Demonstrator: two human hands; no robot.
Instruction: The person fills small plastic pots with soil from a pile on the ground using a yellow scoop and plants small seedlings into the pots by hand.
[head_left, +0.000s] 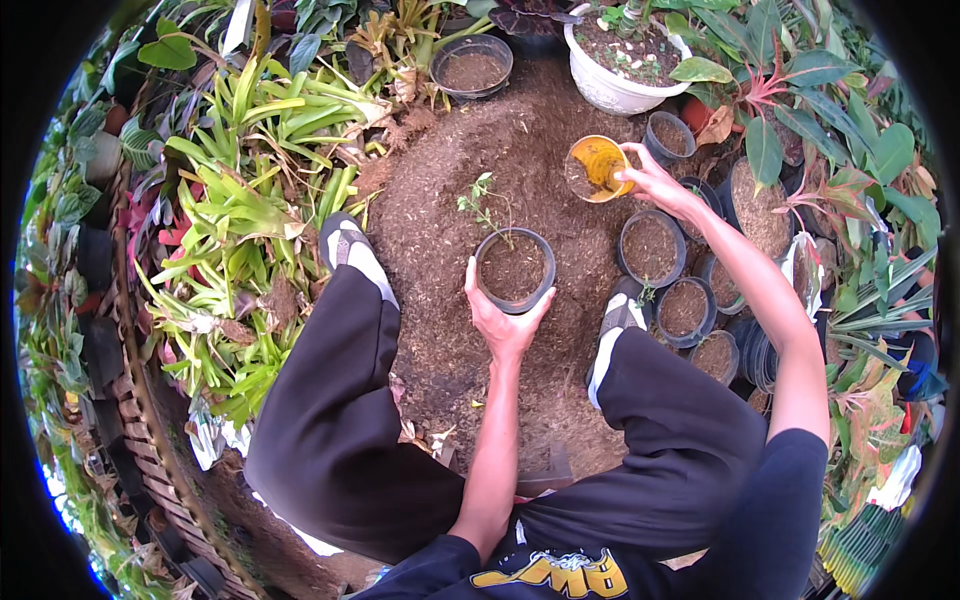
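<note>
My left hand (508, 319) cups the near side of a black plastic plant pot (534, 304), thumb and fingers spread around its wall. Dark soil (512, 271) fills this pot almost to the rim. A thin green seedling (484, 201) rises at its far edge and leans over to the left. To the right and farther out, my right hand (654, 178) grips a yellow plastic cup (604, 166) by its rim. The cup is tilted with its mouth towards me, and soil clings to its inner wall. Beneath both lies a broad mound of loose brown soil (435, 247).
Several soil-filled black pots (652, 247) cluster at the right beside my shoe (619, 311). A white planter (611, 86) and a black pot of soil (472, 67) stand at the far side. Leafy bromeliad-like plants (240, 195) crowd the left; broad-leaved plants (765, 150) fill the right.
</note>
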